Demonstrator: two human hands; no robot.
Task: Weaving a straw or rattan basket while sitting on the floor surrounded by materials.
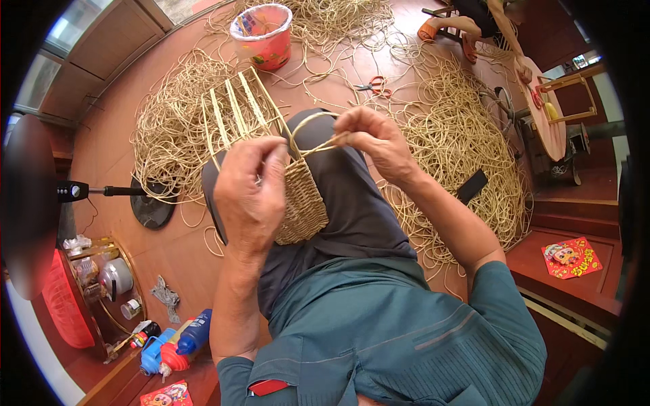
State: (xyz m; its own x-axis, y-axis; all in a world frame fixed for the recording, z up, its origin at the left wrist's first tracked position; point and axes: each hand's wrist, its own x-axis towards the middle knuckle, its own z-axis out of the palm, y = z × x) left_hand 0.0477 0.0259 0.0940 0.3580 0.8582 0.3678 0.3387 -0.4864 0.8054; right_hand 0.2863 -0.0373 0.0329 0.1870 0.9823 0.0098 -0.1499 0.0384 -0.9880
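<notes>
A partly woven straw basket [302, 206] rests on my lap, its lower side closely woven and its frame of upright pale stakes [233, 101] still bare. My left hand [252, 193] is closed at the basket's near left edge, thumb and fingers pressed together; what lies under its fingertips is partly hidden. Just right of the basket, my right hand [382, 143] pinches a strand of straw cord [325, 145]. From the basket's corner a loop of cord arcs up over my knee toward those fingers.
Heaps of loose straw cord [467, 135] spread over the floor on both sides. Ahead stand a red bucket [264, 51] and red-handled scissors [376, 86]. A fan pole [108, 191] is at left. Another person's hand [523, 71] touches a round table [545, 122] at far right.
</notes>
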